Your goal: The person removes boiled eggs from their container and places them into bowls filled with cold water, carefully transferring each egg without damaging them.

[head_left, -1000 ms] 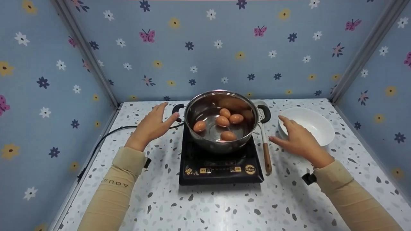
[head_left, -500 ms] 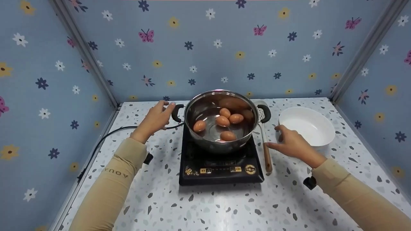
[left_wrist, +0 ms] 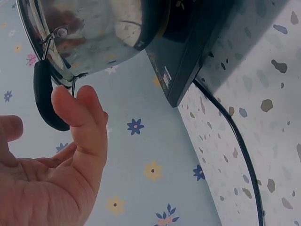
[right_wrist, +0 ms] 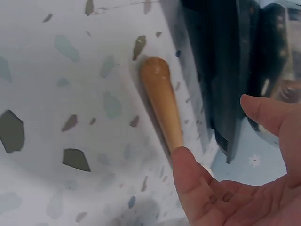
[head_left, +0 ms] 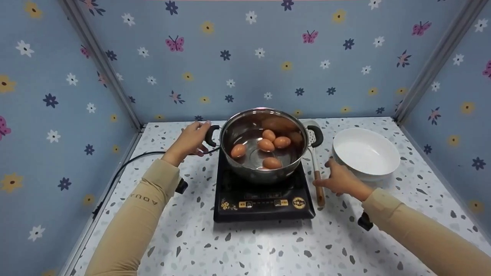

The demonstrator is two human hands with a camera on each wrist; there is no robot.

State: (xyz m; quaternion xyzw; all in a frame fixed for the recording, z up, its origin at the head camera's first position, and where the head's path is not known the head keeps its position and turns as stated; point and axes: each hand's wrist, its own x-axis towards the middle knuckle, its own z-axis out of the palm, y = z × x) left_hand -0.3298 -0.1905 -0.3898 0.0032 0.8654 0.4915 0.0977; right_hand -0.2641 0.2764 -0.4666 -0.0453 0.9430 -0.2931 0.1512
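A steel pot (head_left: 253, 173) with black side handles stands on a black induction cooker (head_left: 264, 209). Several brown eggs (head_left: 265, 145) lie inside it. My left hand (head_left: 188, 142) is at the pot's left handle (left_wrist: 44, 96), fingertips close by and thumb apart; whether they touch is unclear. To the cooker's right lies a slotted skimmer with a wooden handle (head_left: 320, 191), its perforated head partly hidden behind the pot's right handle (head_left: 317, 136). Over that wooden grip reaches my right hand (head_left: 341, 180), thumb and fingers spread, with no grip on it.
A white bowl (head_left: 368, 151) sits behind the right hand. From the cooker a black cord (head_left: 142, 154) runs left across the speckled table (head_left: 268, 249). Flowered panels (head_left: 245, 76) enclose the back and both sides.
My left hand has turned and come closer to the pot's left handle, its fingers bending. My right hand has moved away from the bowl, down and left to the skimmer's wooden handle.
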